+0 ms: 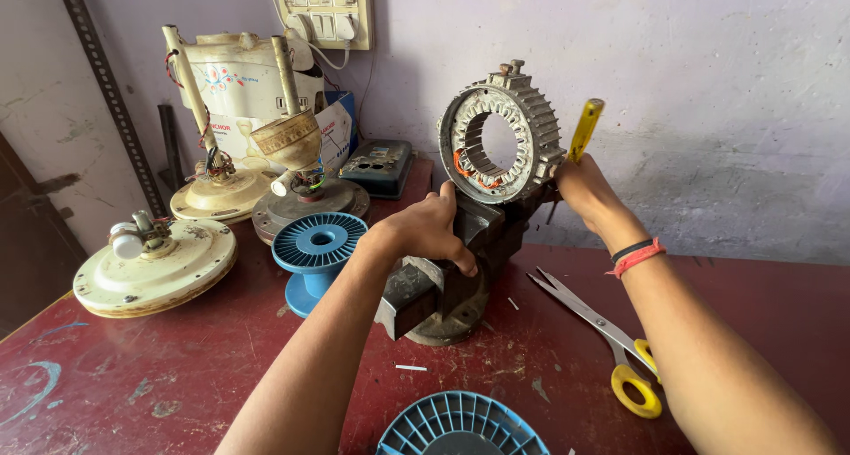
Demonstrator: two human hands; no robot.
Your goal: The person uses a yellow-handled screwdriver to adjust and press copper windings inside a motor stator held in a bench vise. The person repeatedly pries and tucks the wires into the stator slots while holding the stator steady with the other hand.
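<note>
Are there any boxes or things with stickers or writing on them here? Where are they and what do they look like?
Cardboard box: back of the table behind the fan parts, white and blue with red print.
Cream appliance housing: against the wall, a small flowery sticker on its front.
No screens or signs.

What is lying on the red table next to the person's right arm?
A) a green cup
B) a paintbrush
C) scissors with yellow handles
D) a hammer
C: scissors with yellow handles lie on the red table beside the right arm, while the right hand holds a yellow-handled tool up by the metal ring in the vise.
</note>
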